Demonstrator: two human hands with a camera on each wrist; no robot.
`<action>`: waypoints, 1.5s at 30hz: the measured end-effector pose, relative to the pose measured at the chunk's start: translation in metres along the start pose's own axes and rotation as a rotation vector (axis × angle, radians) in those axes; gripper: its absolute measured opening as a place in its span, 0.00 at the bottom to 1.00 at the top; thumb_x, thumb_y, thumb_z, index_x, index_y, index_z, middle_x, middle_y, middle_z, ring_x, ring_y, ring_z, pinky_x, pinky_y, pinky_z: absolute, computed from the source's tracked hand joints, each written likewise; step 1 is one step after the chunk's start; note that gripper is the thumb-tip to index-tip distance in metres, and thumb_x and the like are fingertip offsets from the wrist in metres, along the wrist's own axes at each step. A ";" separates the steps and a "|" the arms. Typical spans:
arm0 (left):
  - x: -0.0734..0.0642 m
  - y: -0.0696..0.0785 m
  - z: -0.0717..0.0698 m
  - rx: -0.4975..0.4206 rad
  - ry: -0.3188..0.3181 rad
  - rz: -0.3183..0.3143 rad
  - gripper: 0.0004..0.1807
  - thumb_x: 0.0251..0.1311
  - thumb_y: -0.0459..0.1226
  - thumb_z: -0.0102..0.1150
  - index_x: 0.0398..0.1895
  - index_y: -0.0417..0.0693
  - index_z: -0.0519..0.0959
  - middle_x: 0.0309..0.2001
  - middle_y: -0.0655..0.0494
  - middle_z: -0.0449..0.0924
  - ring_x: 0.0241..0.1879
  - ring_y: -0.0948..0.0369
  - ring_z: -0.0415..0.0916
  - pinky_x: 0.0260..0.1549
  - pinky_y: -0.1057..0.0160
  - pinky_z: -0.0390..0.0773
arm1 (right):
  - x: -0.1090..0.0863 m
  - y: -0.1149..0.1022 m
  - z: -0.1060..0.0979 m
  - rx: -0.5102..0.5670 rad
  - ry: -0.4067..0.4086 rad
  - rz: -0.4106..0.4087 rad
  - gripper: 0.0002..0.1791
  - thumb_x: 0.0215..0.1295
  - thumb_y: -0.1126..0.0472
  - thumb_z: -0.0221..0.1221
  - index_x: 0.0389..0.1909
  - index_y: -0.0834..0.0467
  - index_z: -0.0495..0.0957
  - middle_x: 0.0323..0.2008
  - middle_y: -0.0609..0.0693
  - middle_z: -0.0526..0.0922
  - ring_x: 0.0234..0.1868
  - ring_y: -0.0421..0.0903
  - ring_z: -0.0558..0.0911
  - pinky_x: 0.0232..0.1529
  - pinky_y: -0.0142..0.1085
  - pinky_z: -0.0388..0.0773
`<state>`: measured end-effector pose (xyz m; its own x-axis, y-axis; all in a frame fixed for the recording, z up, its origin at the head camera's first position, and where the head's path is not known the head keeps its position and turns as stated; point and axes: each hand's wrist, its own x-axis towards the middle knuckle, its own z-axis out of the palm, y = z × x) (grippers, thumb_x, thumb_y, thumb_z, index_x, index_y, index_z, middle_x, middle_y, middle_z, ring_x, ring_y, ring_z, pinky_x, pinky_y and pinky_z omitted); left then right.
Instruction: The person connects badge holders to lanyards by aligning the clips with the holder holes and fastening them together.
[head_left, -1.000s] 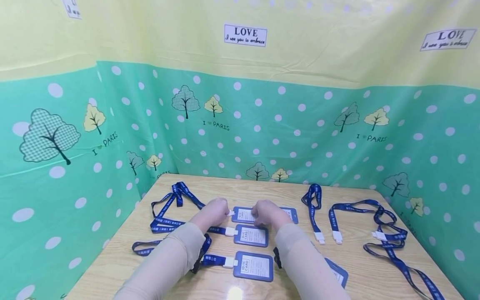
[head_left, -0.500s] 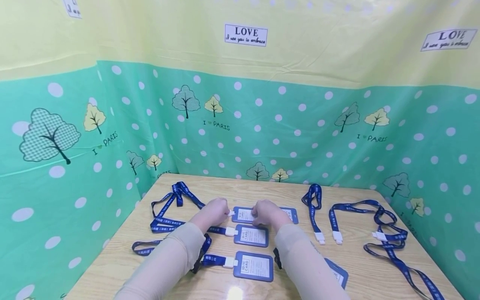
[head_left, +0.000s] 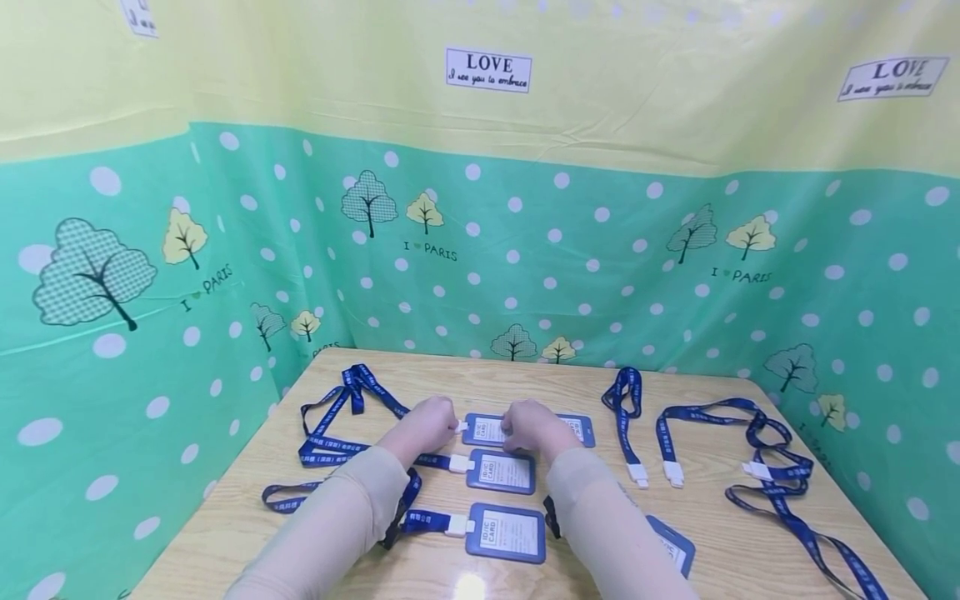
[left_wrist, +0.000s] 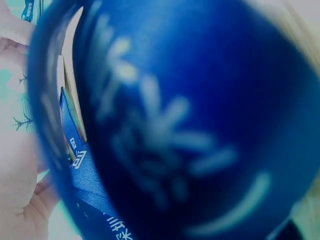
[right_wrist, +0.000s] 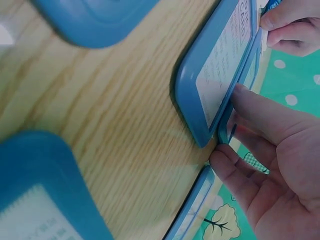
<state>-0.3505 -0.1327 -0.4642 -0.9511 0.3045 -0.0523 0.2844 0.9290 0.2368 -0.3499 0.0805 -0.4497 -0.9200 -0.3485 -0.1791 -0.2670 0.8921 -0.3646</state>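
Observation:
At the far row of the table, my left hand (head_left: 429,427) pinches the white clip (head_left: 462,427) of a blue lanyard, at the left end of a blue badge holder (head_left: 486,429). My right hand (head_left: 534,427) pinches that holder's right end; in the right wrist view its thumb (right_wrist: 260,107) lies on the near face. Below it lie a second badge holder (head_left: 501,472) and a third badge holder (head_left: 506,533), each joined to a lanyard by a white clip. A close, blurred blue lanyard strap (left_wrist: 190,110) covers most of the left wrist view.
Another badge holder (head_left: 577,428) lies just right of my right hand, and one more holder (head_left: 675,546) is partly under the right sleeve. Loose blue lanyards (head_left: 626,408) with white clips spread over the table's right side. A patterned curtain (head_left: 420,283) stands behind the wooden table (head_left: 570,379).

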 end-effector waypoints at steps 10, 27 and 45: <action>0.001 0.003 0.001 -0.003 -0.009 -0.027 0.06 0.65 0.32 0.64 0.41 0.42 0.88 0.37 0.53 0.81 0.40 0.56 0.81 0.47 0.56 0.84 | 0.002 -0.001 0.000 -0.014 -0.010 0.009 0.22 0.57 0.56 0.75 0.53 0.53 0.86 0.59 0.51 0.83 0.62 0.55 0.78 0.64 0.50 0.74; 0.002 0.006 -0.001 -0.004 -0.028 -0.022 0.07 0.65 0.32 0.65 0.43 0.42 0.88 0.39 0.54 0.81 0.40 0.57 0.81 0.46 0.59 0.84 | 0.005 0.002 0.002 -0.004 -0.007 0.007 0.21 0.57 0.58 0.74 0.54 0.53 0.86 0.59 0.51 0.83 0.60 0.54 0.80 0.63 0.49 0.76; 0.000 0.004 -0.002 0.034 -0.029 -0.005 0.07 0.67 0.34 0.63 0.43 0.44 0.88 0.39 0.54 0.82 0.41 0.57 0.81 0.47 0.58 0.84 | 0.004 0.003 0.000 -0.020 -0.014 -0.018 0.21 0.58 0.56 0.74 0.54 0.53 0.86 0.57 0.51 0.84 0.60 0.54 0.80 0.63 0.49 0.76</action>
<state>-0.3499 -0.1298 -0.4610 -0.9488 0.3050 -0.0820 0.2837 0.9371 0.2034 -0.3544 0.0817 -0.4519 -0.9110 -0.3682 -0.1860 -0.2889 0.8913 -0.3495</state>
